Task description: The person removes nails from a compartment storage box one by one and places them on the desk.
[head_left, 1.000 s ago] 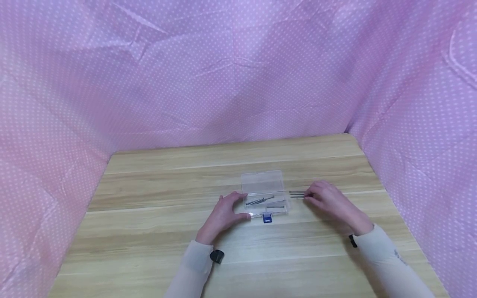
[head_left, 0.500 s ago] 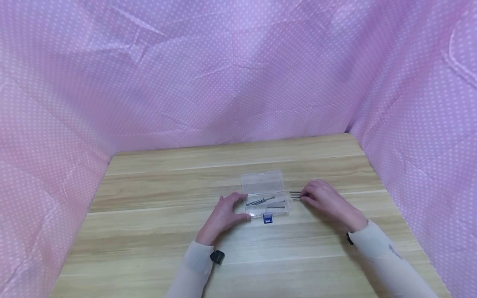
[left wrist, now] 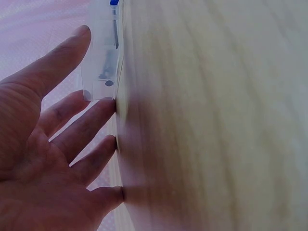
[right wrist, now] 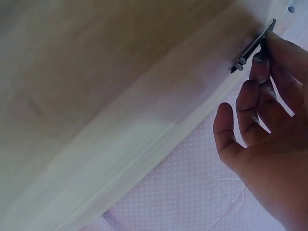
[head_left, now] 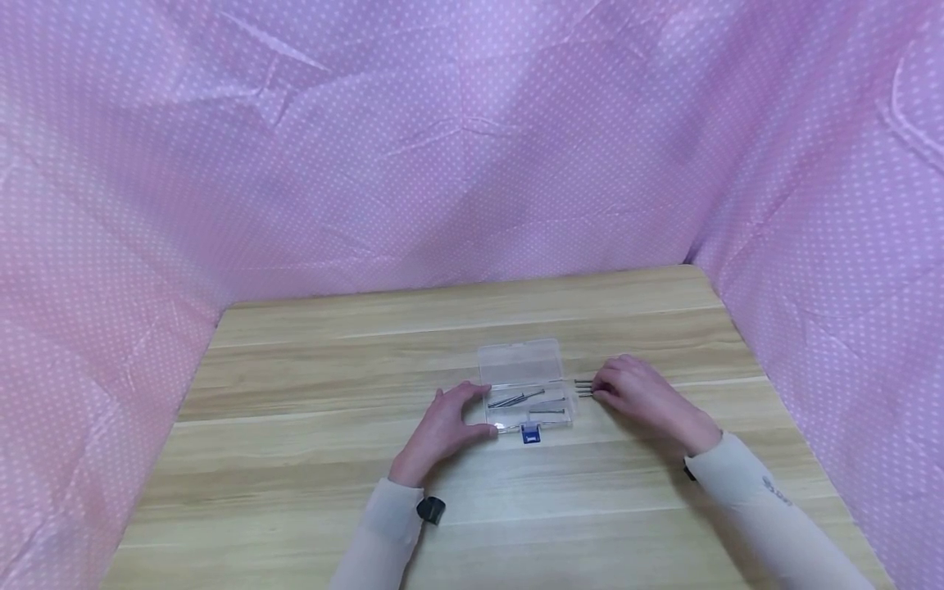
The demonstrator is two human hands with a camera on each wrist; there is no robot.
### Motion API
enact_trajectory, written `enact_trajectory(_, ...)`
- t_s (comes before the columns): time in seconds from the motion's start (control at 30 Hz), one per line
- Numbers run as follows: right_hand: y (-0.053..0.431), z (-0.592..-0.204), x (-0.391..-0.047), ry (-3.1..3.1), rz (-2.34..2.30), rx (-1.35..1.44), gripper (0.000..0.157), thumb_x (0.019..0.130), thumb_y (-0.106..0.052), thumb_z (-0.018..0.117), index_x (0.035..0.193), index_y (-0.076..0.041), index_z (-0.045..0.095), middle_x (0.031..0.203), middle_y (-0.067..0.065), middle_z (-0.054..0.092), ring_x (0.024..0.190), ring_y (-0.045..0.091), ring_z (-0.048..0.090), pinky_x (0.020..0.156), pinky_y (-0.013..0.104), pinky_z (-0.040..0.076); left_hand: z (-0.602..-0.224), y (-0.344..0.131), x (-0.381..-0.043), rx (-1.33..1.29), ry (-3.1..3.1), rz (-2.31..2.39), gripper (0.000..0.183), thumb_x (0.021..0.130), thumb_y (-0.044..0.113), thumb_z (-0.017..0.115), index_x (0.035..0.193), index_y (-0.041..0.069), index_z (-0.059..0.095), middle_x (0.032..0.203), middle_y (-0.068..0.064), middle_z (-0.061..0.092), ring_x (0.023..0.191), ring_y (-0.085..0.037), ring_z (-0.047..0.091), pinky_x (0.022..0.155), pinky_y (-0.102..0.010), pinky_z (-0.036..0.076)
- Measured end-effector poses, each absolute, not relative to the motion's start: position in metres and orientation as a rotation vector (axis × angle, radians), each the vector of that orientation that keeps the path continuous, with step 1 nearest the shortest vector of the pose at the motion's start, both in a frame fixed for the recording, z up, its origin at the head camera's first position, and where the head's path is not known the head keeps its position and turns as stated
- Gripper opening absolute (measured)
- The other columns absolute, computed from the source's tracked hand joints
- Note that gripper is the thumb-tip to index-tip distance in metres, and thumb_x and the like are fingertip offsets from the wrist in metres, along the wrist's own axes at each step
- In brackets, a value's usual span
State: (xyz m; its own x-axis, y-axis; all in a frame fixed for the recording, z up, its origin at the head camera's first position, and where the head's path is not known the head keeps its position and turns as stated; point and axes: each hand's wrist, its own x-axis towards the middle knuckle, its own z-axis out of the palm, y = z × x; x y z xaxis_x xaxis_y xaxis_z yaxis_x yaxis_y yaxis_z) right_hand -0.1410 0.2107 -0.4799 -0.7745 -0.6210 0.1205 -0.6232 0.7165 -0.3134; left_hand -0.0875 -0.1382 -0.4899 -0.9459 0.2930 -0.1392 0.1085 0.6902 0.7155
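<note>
Nearest us are our pale sleeves point(head_left: 745, 475); beyond them our left hand point(head_left: 442, 422) grips the left end of the clear box point(head_left: 505, 416), thumb at its front corner, index finger at its back; the box sits open on the table point(head_left: 295, 459), blue clasp point(head_left: 531, 434) toward us, loose nails point(head_left: 516, 399) inside; to its right our right hand point(head_left: 636, 389) pinches more nails point(right wrist: 254, 44), ends jutting boxward; behind, the lid point(head_left: 520, 361) lies back; farthest hangs pink dotted cloth point(head_left: 442, 147).
</note>
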Motion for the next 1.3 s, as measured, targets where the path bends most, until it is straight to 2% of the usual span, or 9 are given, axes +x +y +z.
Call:
enact_trajectory(0.43, 0.213, -0.485, -0.142, -2.88, 0.525, 1.066, 0.01, 0.087, -0.01, 0.081, 0.088, -0.015, 0.073, 0.09, -0.002, 0.067, 0.088, 0.023, 0.061, 0.081, 0.047, 0.054, -0.491, -0.138, -0.086, 0.339, 2.659, 1.116, 0.071, 0.083, 0.033, 0.087, 0.144, 0.008, 0.06, 0.146, -0.011, 0.059, 0.145, -0.032, 0.045, 0.127, -0.061, 0.008)
enact_trajectory(0.9, 0.217, -0.472, -0.136, -2.875, 0.601, 0.939, 0.008, 0.089, -0.012, 0.081, 0.095, -0.01, 0.075, 0.094, 0.002, 0.07, 0.09, 0.025, 0.064, 0.083, 0.047, 0.057, -0.488, -0.136, -0.087, 0.308, 2.656, 1.126, 0.072, 0.081, 0.033, 0.089, 0.143, 0.009, 0.06, 0.144, -0.01, 0.06, 0.143, -0.032, 0.047, 0.127, -0.06, 0.009)
enact_trajectory(1.3, 0.213, -0.467, -0.13, -2.699, 0.734, 0.941, 0.015, 0.086, -0.004, 0.081, 0.098, -0.007, 0.075, 0.097, 0.005, 0.072, 0.091, 0.025, 0.067, 0.084, 0.049, 0.059, -0.488, -0.136, -0.087, 0.285, 2.645, 1.122, 0.073, 0.082, 0.033, 0.089, 0.144, 0.009, 0.06, 0.147, -0.011, 0.059, 0.144, -0.031, 0.046, 0.128, -0.059, 0.008)
